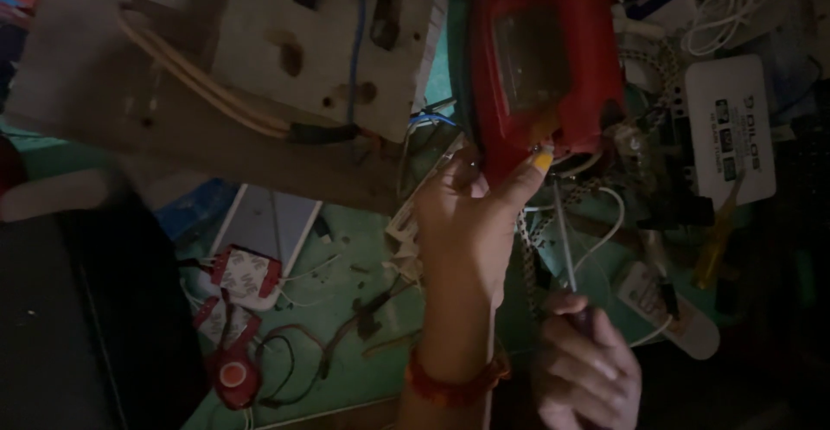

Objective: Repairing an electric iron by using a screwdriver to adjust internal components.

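Observation:
My left hand [462, 222], with an orange band at the wrist, grips the lower end of a red appliance body [536, 58] that has a dark see-through window; thumb and fingers press on its edge. My right hand [588, 361] is at the bottom right, closed round the handle of a screwdriver. Its thin metal shaft [564, 244] points up towards the bottom rim of the red body, just right of my left thumb. A braided black-and-white cord [529, 248] hangs below the appliance, between the two hands.
A grey board [259, 50] with wires and burnt spots leans at the upper left. On the green mat [346, 309] lie red-and-white small parts [246, 273] and loose wires. A white box [731, 127] and coiled white cables [726, 15] crowd the right. A dark slab [86, 326] fills the lower left.

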